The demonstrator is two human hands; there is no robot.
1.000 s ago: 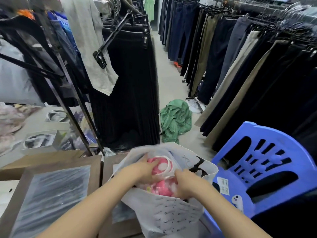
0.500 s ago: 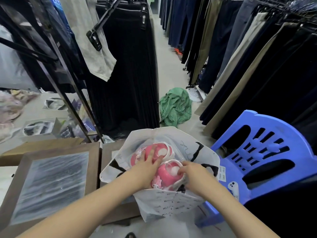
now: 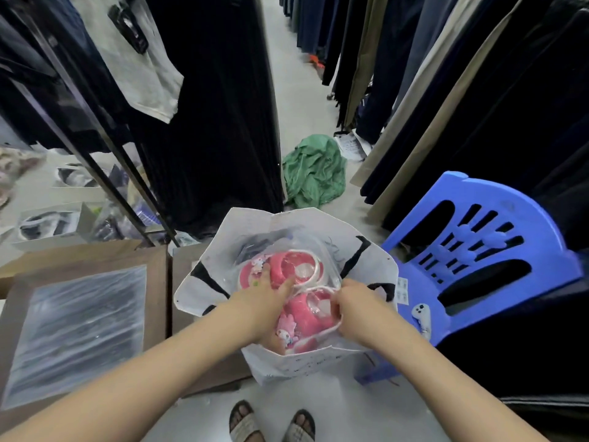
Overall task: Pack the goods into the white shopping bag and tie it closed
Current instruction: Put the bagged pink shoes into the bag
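Right hand: fingers curled, gripping the clear wrap of the nearer pink pack. Left hand: fingers straight, pressing the farther pink pack. Both packs sit deeper in the white shopping bag than a second ago. Its mouth gapes beyond the fingers. Judged: packing nearly done, tying outstanding.

A person with bare forearms, left hand and right hand is wearing open-toed slide sandals with pale, checked woven straps, toes showing at the view's lower edge.
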